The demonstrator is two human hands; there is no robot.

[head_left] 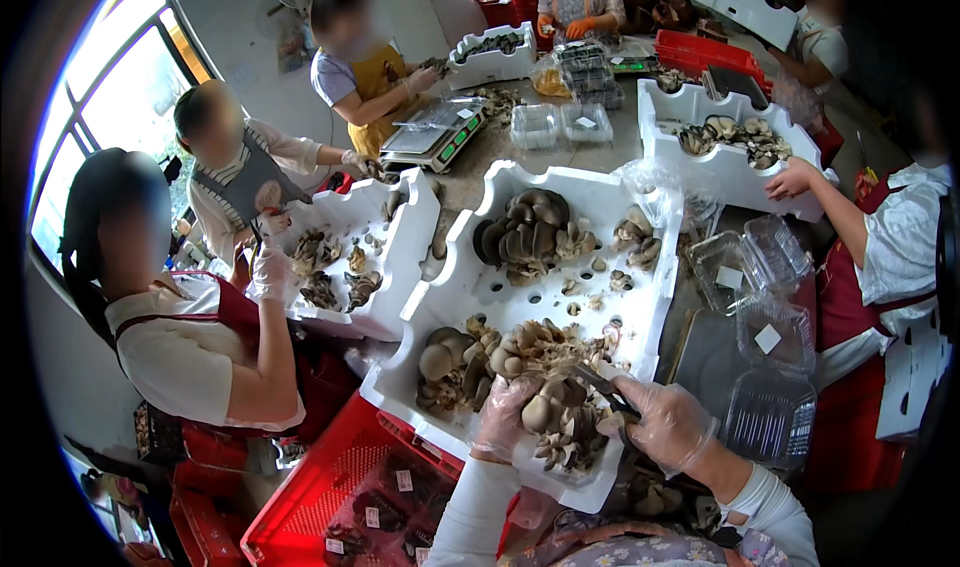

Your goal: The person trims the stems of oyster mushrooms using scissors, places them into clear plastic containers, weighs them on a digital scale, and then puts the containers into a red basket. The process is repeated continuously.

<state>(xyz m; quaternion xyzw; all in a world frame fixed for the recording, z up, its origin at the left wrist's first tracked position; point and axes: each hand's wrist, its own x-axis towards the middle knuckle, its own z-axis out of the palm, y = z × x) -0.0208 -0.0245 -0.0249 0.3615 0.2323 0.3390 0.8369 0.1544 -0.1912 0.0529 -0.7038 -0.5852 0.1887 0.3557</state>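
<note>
A white foam crate (450,297) in front of me holds oyster mushroom clusters (520,227) and loose pieces. My left hand (505,412), in a clear plastic glove, grips a pale-stemmed mushroom cluster (548,397) at the crate's near side. My right hand (655,417), also gloved, is closed on dark-handled scissors (600,385), whose blades point into the stems of that cluster. Clear clamshell containers (760,407) lie to the right of my crate, on and around a dark grey plate (697,352).
A red crate (290,507) with wrapped packs stands low at the left. Co-workers (170,337) surround the table, with more foam crates (385,287) at left and right, a scale (425,142), stacked clear boxes (590,72) and a red tray (700,52) farther back.
</note>
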